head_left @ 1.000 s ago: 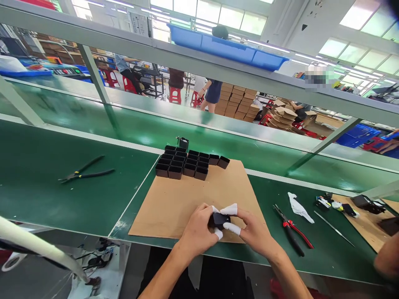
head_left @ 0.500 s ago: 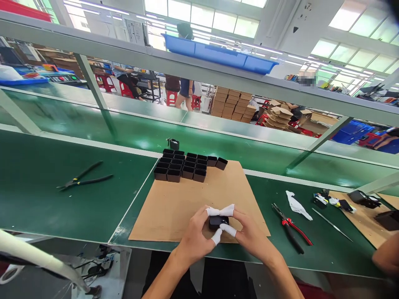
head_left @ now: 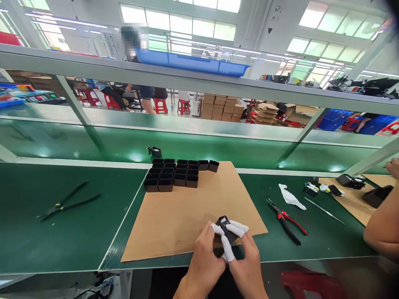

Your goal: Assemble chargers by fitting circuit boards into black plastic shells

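My left hand (head_left: 207,259) and my right hand (head_left: 246,263) together pinch a small black box-shaped part (head_left: 227,227) over the near edge of a brown cardboard sheet (head_left: 183,211). White finger cots cover the thumb and fingertips that touch the part. At the sheet's far edge stands a block of several open black square housings (head_left: 173,174), packed side by side, with two more (head_left: 208,165) at the right end of the back row. One single black part (head_left: 155,152) sits just behind the block.
Black pliers (head_left: 64,204) lie on the green bench at left. Red-handled pliers (head_left: 286,220), a white cloth (head_left: 289,196) and a thin metal tool (head_left: 324,210) lie at right. A co-worker's arm (head_left: 382,232) reaches in at far right beside another cardboard sheet (head_left: 353,199). A shelf rail (head_left: 199,85) crosses overhead.
Both hands drew nearer to me and closer together, tilting the black part more upright. The view swung right and downward; the co-worker's arm came further into view.
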Available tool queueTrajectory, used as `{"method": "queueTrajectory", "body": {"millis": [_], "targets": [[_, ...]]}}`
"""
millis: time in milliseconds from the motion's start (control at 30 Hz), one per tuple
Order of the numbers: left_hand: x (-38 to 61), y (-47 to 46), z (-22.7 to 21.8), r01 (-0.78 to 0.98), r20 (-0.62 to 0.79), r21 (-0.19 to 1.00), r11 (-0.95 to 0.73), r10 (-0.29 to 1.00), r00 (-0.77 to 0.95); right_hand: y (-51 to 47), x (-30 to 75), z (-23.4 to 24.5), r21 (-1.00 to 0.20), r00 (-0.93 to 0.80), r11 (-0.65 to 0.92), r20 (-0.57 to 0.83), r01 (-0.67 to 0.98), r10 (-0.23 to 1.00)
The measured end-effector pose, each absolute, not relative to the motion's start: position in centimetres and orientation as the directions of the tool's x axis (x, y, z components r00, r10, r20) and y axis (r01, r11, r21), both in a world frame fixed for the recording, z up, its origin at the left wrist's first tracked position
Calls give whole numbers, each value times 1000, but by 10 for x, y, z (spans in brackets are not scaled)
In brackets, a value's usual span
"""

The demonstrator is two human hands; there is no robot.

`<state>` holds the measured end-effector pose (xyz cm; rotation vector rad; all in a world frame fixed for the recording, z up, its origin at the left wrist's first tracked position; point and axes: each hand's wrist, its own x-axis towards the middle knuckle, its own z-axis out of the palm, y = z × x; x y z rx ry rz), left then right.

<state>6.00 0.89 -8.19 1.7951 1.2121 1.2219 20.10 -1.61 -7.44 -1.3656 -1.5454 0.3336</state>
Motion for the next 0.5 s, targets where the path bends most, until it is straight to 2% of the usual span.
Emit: {"method": "queueTrajectory", "body": {"millis": [100,167,333,500], "targets": [[58,11,-74,253,145,949,-188,974,176,-15,204,-78,-729,153,297,481,617,863],[51,21,-70,247,90,960,-130,982,167,-12,210,-83,-682,129,308,509,663,851],[36,54,-73,271,129,946,-178,973,190,-7,221,-95,-532,33,362,594,766,804],[34,56,-73,301,180,915,-268,940,289,-5,223,-93,-515,4,413,629,751,777]]}}
